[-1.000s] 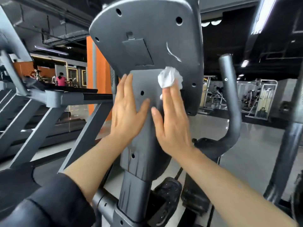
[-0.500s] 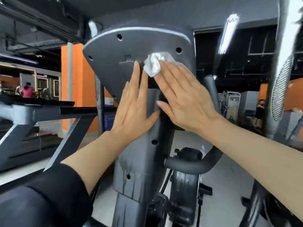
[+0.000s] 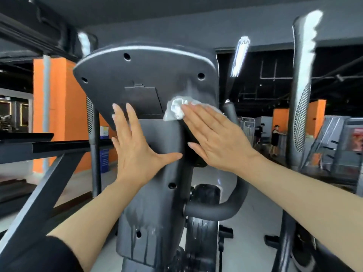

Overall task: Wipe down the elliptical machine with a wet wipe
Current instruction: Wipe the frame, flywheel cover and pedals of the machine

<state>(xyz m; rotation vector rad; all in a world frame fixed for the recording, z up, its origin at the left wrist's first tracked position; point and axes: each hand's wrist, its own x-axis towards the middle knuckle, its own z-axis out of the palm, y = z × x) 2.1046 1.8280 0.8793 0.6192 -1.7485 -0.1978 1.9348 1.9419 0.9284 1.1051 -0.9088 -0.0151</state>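
Wipe [image 3: 175, 110], crumpled and white, sat mid-frame against the grey back of the elliptical [image 3: 149, 79]; I saw my right hand [image 3: 214, 138] press it flat, fingers straight and together. My left hand [image 3: 135, 146] lay flat, thumb spread, on the column [image 3: 157, 203].

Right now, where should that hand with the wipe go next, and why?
Probably sweep the right hand and its wet wipe leftward over the hatch cover. That part of the console back looks dry, while the column cover below already shows drip streaks. The left hand braces it.
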